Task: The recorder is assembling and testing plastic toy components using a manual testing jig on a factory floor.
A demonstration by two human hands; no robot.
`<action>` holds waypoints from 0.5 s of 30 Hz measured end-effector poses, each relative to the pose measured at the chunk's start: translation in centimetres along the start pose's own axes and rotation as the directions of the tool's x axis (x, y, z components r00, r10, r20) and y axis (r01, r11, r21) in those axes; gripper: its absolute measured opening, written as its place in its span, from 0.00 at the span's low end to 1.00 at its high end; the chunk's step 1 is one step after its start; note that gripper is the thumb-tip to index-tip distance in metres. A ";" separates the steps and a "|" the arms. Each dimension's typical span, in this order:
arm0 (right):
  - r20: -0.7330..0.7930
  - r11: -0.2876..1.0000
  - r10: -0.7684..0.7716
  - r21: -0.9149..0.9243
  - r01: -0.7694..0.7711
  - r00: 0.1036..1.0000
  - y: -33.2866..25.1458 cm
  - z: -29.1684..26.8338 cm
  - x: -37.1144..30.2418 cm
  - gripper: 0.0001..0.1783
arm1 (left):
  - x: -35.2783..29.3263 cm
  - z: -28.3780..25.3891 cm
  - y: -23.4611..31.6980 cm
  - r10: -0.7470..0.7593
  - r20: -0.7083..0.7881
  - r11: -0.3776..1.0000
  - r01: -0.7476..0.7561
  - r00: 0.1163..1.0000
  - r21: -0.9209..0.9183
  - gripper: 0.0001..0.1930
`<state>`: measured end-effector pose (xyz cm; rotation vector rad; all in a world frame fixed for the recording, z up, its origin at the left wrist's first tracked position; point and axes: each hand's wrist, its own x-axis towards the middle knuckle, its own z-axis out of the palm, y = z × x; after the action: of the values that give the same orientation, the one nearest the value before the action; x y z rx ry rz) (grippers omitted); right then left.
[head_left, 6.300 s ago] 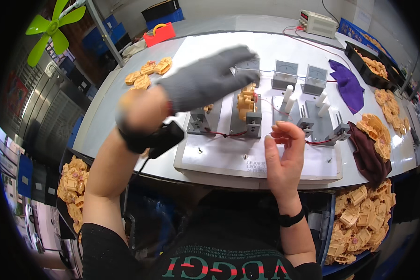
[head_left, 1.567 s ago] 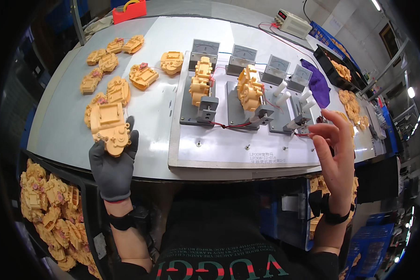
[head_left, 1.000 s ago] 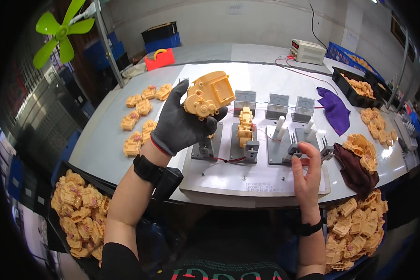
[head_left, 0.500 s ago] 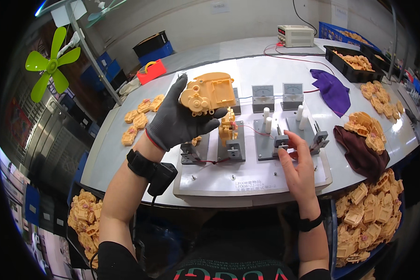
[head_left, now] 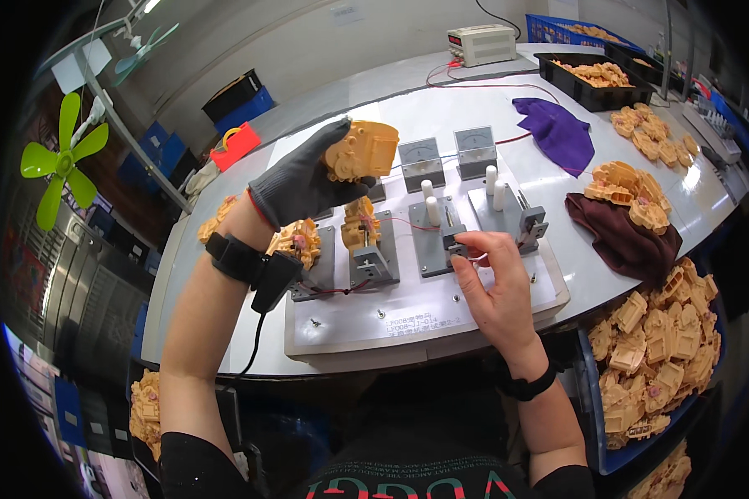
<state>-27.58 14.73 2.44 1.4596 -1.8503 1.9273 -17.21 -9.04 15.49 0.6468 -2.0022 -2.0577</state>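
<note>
In my gloved left hand (head_left: 301,181) is an orange-yellow plastic gearbox housing (head_left: 366,151), raised above a row of grey test stations. My bare right hand (head_left: 498,291) pinches a small grey clamp block (head_left: 457,250) at the front of one station (head_left: 429,264), thumb and index finger on its sides. White pegs (head_left: 432,211) stand upright on that station's plate. Two stations to the left bear gearbox housings: one (head_left: 360,223) stands in its clamp, the other (head_left: 300,242) lies partly behind my left forearm.
Panel meters (head_left: 422,162) stand behind the stations, wired to a power supply (head_left: 483,45). A purple cloth (head_left: 555,133) and a brown cloth (head_left: 620,241) lie to the right. Housings fill a blue bin (head_left: 595,416) at lower right and a black tray (head_left: 595,93) at the back.
The whole view has swung, so the bench sits further left in it. The housing in my left hand has turned slightly. My right hand stays at the same clamp block.
</note>
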 end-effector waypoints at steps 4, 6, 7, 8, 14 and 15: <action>0.002 0.998 0.022 0.065 -0.022 1.000 0.1 0.0 -0.3 0.14 | 1.8 -0.6 0.4 -0.130 0.152 0.958 0.163 0.980 -0.235 0.30; -0.009 0.998 0.017 0.065 -0.017 1.000 0.2 0.1 -0.3 0.14 | 2.0 -0.1 0.5 -0.095 0.135 0.987 0.111 0.986 -0.118 0.30; -0.014 0.997 -0.003 0.074 0.004 1.000 0.2 0.0 -0.3 0.14 | 2.1 0.2 0.5 -0.053 0.120 0.999 0.053 0.991 -0.003 0.31; -0.019 0.996 -0.020 0.082 0.022 1.000 0.3 0.0 -0.3 0.14 | 2.0 0.5 0.5 -0.059 0.125 0.998 0.059 0.990 0.001 0.31; -0.015 0.996 -0.040 0.080 0.041 0.999 0.5 0.0 -0.2 0.14 | 1.3 1.8 0.7 0.052 0.132 0.842 -0.114 0.990 0.528 0.32; -0.019 0.996 -0.035 0.078 0.036 0.999 0.5 -0.2 -0.2 0.14 | 1.5 1.8 0.7 0.047 0.137 0.841 -0.113 0.989 0.528 0.32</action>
<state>-27.88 14.83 1.97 1.4820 -1.7478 2.0115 -19.45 -8.15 15.91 0.5187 -2.6537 -1.5064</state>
